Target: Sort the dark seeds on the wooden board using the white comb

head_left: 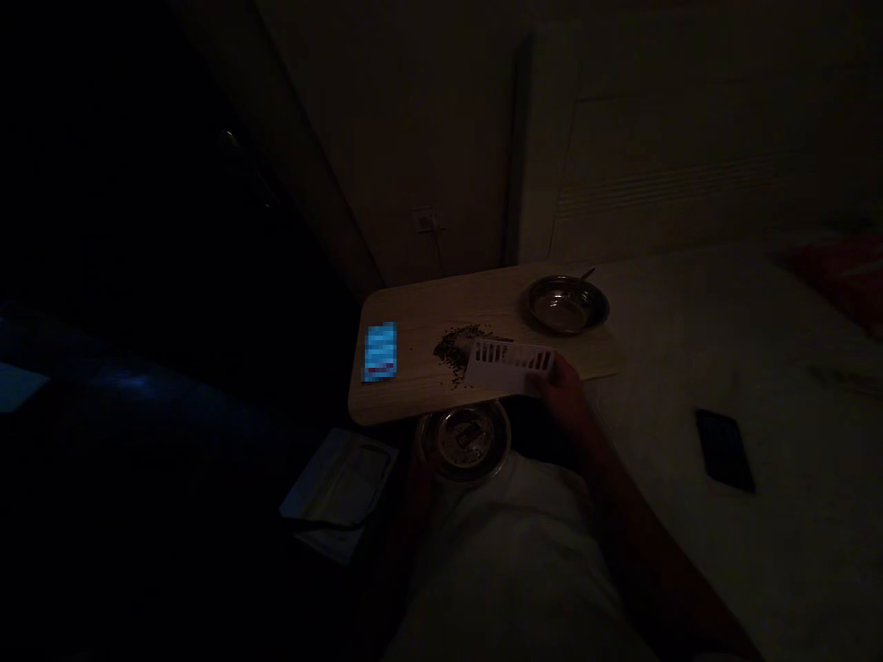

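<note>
The right hand pinches the right end of a white slotted plate, thumb on the near face. The slotted plate is at the near edge of the table, right of the middle, with its row of slots along the top. Its left end overlaps the dark grains in this view; contact cannot be determined.

The grains form a loose heap at mid-table, with single pieces scattered toward the near edge. The left hand is located at the left side of the lower bowl; low light hides the fingers, so their grip cannot be determined. The lower bowl is just below the table's near edge, above the lap, and contains a small dark item and scattered bits.

The upper bowl stands at the far right corner of the table; a utensil projects over its far rim. A lit blue panel, its detail blurred, is positioned beside the left edge. A phone lies on the bed, right of the table.
</note>
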Tool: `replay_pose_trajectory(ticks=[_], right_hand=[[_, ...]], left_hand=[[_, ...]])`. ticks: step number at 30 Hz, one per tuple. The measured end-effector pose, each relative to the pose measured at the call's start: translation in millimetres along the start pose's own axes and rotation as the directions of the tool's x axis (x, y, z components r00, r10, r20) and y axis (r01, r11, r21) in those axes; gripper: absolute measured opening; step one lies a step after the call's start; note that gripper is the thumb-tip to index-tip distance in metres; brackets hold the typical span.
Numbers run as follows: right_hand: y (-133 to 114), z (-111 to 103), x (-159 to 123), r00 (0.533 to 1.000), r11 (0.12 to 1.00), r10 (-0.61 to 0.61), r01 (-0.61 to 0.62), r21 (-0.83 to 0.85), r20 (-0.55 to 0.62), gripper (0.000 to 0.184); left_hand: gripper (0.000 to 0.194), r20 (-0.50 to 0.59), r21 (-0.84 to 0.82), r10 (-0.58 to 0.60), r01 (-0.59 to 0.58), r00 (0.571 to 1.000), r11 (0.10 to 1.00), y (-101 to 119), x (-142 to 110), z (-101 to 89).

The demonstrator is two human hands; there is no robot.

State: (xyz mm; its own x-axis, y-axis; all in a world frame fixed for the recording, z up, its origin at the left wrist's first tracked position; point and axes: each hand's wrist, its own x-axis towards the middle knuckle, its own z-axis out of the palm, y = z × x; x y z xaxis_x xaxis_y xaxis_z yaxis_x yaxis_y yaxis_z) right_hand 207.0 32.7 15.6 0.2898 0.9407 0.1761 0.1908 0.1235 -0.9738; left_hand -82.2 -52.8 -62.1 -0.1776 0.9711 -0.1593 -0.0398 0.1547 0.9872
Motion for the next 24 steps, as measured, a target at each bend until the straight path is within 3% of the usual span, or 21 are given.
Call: replay_pose_trajectory(ticks=[10, 18, 24], right_hand=[[-3.4, 2.6, -2.4, 0.999, 0.999, -0.035, 0.034, 0.004, 0.021, 0.033], [0.0, 0.5, -0.9, 0.998, 0.999, -0.014, 0.011, 0.053, 0.059, 0.035], [10.3, 1.1, 1.7, 1.0, 0.997, 0.004, -0.006, 0.076, 0.029, 0.032]], left_hand=[[0.088, 0.05, -0.008, 0.099, -0.098, 0.994, 0.995, 5.0, -1.6, -0.6], [0.083, 0.018, -0.026, -0.005, 0.006, 1.0, 1.0, 1.6, -3.9, -1.1], [0.087, 0.023, -0.04, 0.048, -0.047, 0.999, 0.998, -1.8, -1.2, 0.0]])
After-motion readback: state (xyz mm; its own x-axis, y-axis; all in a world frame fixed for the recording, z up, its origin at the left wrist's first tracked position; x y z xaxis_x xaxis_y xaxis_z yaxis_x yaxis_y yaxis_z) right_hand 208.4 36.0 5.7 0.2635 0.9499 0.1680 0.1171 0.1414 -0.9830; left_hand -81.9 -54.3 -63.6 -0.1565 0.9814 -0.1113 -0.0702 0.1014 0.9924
